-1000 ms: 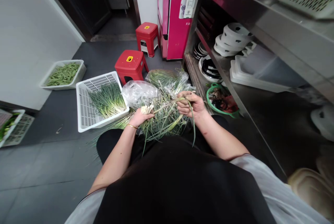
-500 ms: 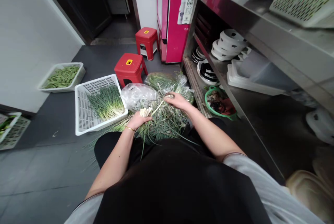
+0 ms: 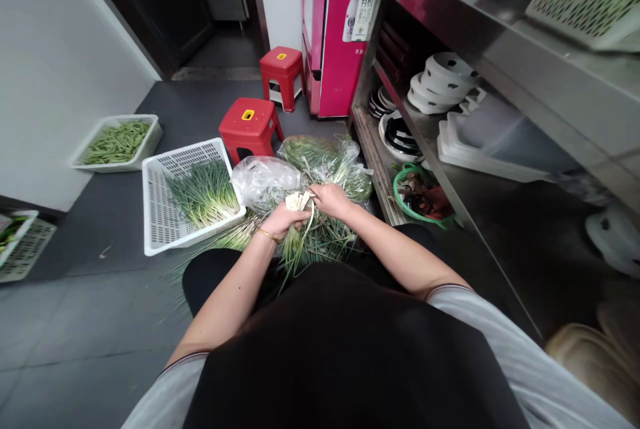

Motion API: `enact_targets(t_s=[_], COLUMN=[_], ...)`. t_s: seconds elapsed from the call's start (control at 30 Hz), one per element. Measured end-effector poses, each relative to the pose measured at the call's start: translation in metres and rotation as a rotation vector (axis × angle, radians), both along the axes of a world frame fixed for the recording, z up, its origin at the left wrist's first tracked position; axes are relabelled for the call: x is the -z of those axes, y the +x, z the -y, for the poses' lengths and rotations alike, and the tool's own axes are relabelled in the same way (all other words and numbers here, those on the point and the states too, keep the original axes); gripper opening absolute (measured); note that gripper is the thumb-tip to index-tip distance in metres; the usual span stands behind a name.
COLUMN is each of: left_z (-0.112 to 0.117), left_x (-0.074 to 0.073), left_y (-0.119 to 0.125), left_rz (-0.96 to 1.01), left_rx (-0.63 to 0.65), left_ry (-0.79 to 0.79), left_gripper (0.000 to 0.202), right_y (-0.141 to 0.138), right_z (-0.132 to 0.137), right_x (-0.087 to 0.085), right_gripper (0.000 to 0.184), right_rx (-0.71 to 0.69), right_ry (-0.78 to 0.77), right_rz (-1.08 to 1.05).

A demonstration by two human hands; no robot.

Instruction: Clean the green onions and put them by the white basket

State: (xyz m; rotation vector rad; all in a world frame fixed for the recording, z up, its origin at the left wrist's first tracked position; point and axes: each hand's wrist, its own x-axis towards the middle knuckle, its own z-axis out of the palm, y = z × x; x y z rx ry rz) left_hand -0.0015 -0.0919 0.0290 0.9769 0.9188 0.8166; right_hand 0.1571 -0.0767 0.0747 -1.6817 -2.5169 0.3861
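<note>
My left hand [image 3: 283, 221] is closed around a bunch of scallions [image 3: 299, 201], white root ends up and green leaves hanging down. Right beside it, my right hand [image 3: 330, 201] pinches a pale scallion stalk at the bunch's root end. Under both hands lies a heap of loose scallions [image 3: 327, 242]. A clear plastic bag [image 3: 265, 182] lies just beyond the left hand, and another bag with greens [image 3: 320, 154] sits behind. To the left stands a white perforated basket [image 3: 157, 215] with scallions [image 3: 205, 192] laid in it.
Two red stools [image 3: 249, 123] stand in front, near a pink fridge [image 3: 340, 69]. A basket of green beans [image 3: 120, 142] is by the left wall. Along the right runs a metal shelf unit [image 3: 480, 35] with white dishes [image 3: 445, 82] and a green basket [image 3: 410, 199] below.
My hands have come together: the left moved right with the scallion bunch, and the right moved slightly left with its stalk to the bunch's root end.
</note>
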Motion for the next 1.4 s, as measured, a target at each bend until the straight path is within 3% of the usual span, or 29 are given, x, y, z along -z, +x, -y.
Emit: enact_targets(t_s=[0.2,0.4,0.57,0.7,0.8,0.9,1.0,1.1,1.2,1.4], left_z=[0.005,0.009,0.009,0.006,0.006,0.008,0.009,0.009,0.007,0.005], left_x=[-0.002,-0.002,-0.006,-0.018,-0.025,-0.024,-0.020,-0.022,-0.028,-0.028], left_y=[0.004,-0.021,-0.043,-0.047,-0.029,-0.003,0.011,0.004,-0.012,-0.024], left_rz=[0.010,0.054,0.192,0.222,0.078,-0.199,-0.310,-0.070,0.168,0.227], left_rx=[-0.054,-0.050,-0.069,-0.083,-0.154,-0.191,-0.210,-0.228,-0.142,-0.151], left_ry=[-0.031,-0.128,-0.116,-0.093,-0.027,0.051,0.052,0.005,-0.051,-0.094], left_gripper=[0.044,0.037,0.035,0.034,0.035,0.036,0.032,0.034,0.033,0.033], right_y=[-0.002,0.034,0.044,0.032,0.013,-0.010,-0.024,-0.019,-0.008,-0.004], right_z=[-0.002,-0.035,-0.041,-0.034,-0.026,-0.015,-0.005,0.000,0.005,0.020], right_x=[-0.002,-0.007,0.002,0.008,0.009,0.008,0.005,0.001,0.004,0.019], right_gripper=[0.031,0.036,0.041,0.029,0.027,0.032,0.041,0.041,0.033,0.029], right_rx=[-0.018,0.242,0.182,0.319,0.406,0.436,0.382,0.197,0.054,0.072], right_ry=[0.017,0.118,-0.135,-0.399,-0.662,-0.779,-0.749,-0.685,-0.613,-0.497], right_rz=[0.051,-0.066,-0.266,-0.794,-1.152,-1.324,-1.342,-1.272,-1.115,-0.949])
